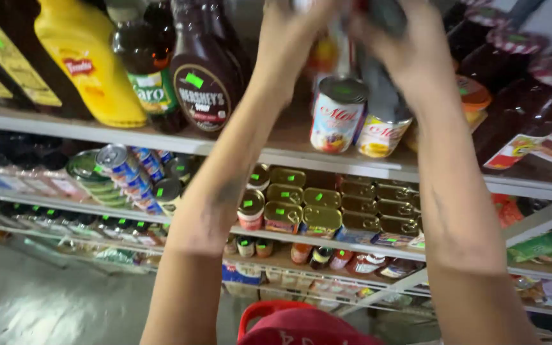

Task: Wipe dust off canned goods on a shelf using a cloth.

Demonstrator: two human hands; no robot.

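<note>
Both arms reach up to the top shelf [269, 150]. The left hand [295, 35] and right hand [410, 45] close together around blurred cans at the frame's top edge; what exactly each grips I cannot tell. Just below them stand two upright cans [338, 115], touching, long axes vertical, between brown syrup bottles [206, 70] and dark jars [512, 89]. Tins [321, 220] crowd the lower shelf; a red basket [289, 322] sits beneath.

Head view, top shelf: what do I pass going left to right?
Yellow squeeze bottle → dark glass syrup bottle → brown syrup bottle → left hand → two upright cans → right hand → dark jars with patterned lids.
</note>
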